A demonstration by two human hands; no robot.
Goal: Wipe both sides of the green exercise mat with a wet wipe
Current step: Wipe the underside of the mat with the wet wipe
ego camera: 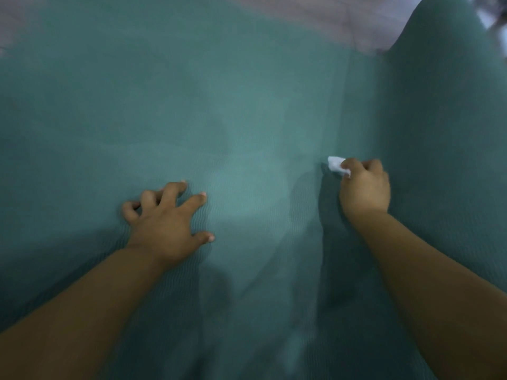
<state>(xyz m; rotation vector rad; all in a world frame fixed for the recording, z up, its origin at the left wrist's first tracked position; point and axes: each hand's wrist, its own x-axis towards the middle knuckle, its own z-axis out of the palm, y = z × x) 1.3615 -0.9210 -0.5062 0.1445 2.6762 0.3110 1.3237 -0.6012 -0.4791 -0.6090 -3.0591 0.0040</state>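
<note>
The green exercise mat (219, 105) fills nearly the whole head view, its ribbed surface blurred. My left hand (167, 218) rests on the mat at lower left, fingers spread and bent, fingertips pressing the surface, holding nothing. My right hand (365, 187) is at centre right, fingers curled round a small crumpled white wet wipe (336, 163) that sticks out at the knuckles and touches the mat. A raised fold of the mat (439, 78) rises along the right side.
A pale pinkish floor (315, 15) shows beyond the mat's far edge at the top. Something bright and blurred (491, 12) sits at the top right corner, too unclear to name.
</note>
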